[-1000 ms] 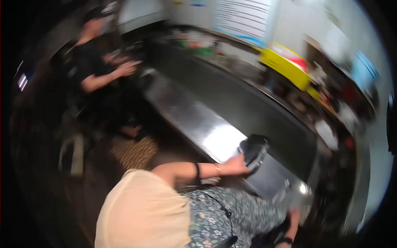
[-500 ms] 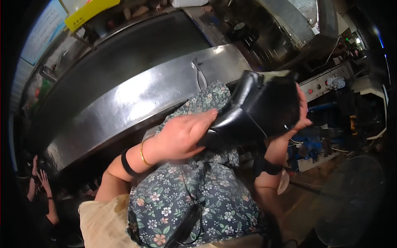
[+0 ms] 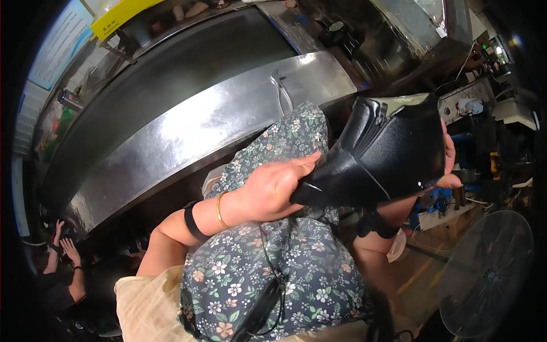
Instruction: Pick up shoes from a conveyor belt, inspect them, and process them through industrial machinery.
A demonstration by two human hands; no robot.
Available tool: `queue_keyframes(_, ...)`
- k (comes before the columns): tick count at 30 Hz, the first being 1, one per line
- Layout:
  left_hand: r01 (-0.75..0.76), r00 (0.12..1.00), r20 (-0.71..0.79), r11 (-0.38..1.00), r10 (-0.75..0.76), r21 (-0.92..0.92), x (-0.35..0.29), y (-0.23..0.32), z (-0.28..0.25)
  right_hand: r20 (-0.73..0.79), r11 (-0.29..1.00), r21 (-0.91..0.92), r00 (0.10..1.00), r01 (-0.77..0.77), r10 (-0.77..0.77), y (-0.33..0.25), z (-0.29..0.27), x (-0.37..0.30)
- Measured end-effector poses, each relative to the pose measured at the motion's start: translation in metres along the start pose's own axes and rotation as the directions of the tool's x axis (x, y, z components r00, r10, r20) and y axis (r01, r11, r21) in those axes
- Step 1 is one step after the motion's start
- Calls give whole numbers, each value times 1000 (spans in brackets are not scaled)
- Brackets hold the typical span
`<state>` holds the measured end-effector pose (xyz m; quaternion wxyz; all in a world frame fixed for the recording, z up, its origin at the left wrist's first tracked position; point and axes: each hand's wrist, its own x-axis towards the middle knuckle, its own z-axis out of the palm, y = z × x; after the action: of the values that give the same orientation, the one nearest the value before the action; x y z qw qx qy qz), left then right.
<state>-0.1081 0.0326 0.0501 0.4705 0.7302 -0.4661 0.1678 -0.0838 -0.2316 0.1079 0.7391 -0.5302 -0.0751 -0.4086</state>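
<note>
A black leather ankle boot (image 3: 373,154) is held tilted above my lap, between both hands. My left hand (image 3: 276,188) is closed round its narrower lower-left end, thumb along the upper side. At the right end, my right hand (image 3: 448,157) wraps round from behind; only its fingers and thumb edge show past the leather. A seam runs across the side, and folds gather by the upper edge, where a pale lining (image 3: 401,104) is visible. The floral apron (image 3: 273,273) lies beneath the boot. Metal pincers (image 3: 281,94) rest on the steel ledge beyond my left hand.
The shiny steel ledge (image 3: 165,137) borders a dark belt (image 3: 171,74) in front. Machinery (image 3: 467,108) with cables stands at the right, above a round fan guard (image 3: 487,276). Another person's hands (image 3: 69,251) are at far left. A yellow box (image 3: 122,17) sits at top left.
The boot and both hands have shifted to the right, and the boot has turned slightly, showing more of its folds and pale lining. My grip stays on it. The whole view has shifted a little.
</note>
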Motion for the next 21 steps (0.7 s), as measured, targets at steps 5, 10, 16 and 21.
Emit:
queue_keyframes(5, 507, 834, 98, 683, -543, -525, 10, -6, -1, 350, 974, -153, 931, 169, -107, -14, 15, -13)
queue_keyframes(10, 435, 742, 107, 353, -662, -828, 25, -69, 40, 793, 749, -432, 608, 502, 50, 6, 37, -64)
queue_keyframes(16, 398, 788, 74, 414, -611, -819, 38, -31, 32, 875, 800, -404, 443, 443, 196, -24, 18, -51)
queue_keyframes(21, 559, 742, 154, 475, -653, -680, 67, -12, 9, 868, 677, -375, 496, 633, 17, -41, 27, -47)
